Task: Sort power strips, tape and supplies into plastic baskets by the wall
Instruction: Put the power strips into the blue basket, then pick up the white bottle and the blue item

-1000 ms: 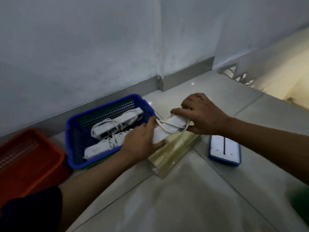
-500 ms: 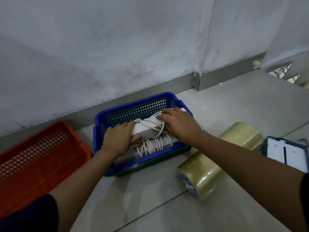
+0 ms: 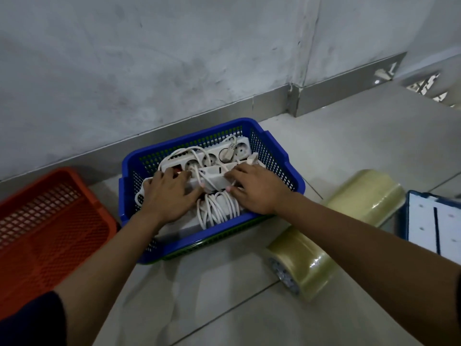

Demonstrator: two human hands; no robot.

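A blue plastic basket (image 3: pixel 282 156) stands on the floor by the wall, holding white power strips. Both my hands are inside it. My left hand (image 3: pixel 169 193) and my right hand (image 3: pixel 257 188) grip the two ends of a white power strip (image 3: pixel 214 179) that lies on top of the others. Its coiled white cord (image 3: pixel 219 208) sits just in front of my fingers. Another power strip (image 3: pixel 224 152) lies behind, along the basket's far side. A long stack of clear tape rolls (image 3: pixel 301 258) lies on the floor to the right of the basket.
An orange mesh basket (image 3: pixel 45 221) sits to the left of the blue one, nothing visible in it. A blue-edged white box (image 3: pixel 434 226) lies at the far right beside the tape. The grey wall and metal baseboard (image 3: pixel 336 93) run close behind the baskets.
Both hands carried the white power strip from above the tape rolls leftward into the blue basket and lowered it onto the other strips. The view shifted with them.
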